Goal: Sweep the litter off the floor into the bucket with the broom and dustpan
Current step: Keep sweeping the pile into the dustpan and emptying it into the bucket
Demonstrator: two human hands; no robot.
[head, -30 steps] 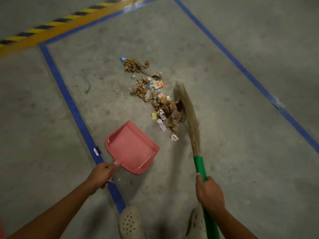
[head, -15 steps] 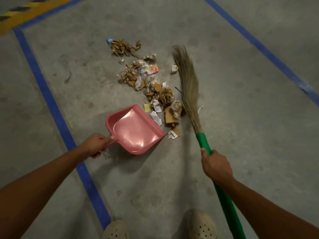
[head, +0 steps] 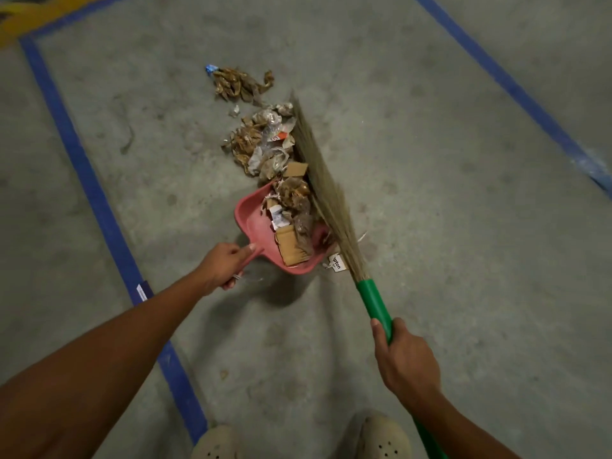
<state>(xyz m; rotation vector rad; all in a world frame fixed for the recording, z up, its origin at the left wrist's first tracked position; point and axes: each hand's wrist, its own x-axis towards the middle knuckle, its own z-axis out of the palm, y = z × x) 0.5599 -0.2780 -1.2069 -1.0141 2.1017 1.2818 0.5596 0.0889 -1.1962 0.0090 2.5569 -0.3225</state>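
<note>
left blue tape line [head: 99, 200] | right blue tape line [head: 516, 91] | yellow stripe [head: 20, 21] top-left corner

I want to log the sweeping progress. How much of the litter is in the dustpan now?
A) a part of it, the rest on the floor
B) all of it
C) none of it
A: cardboard and paper scraps lie in the red dustpan, while more litter lies on the floor beyond it.

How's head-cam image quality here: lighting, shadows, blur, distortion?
Head view: dim, flat light on the grey concrete floor; soft shadow below the pink plastic dustpan; no glare; crumpled-paper litter pile and green-handled straw broom fairly sharp; yellow-black hazard stripe smeared at top left; left forearm stretched near the bottom-left corner.
</note>
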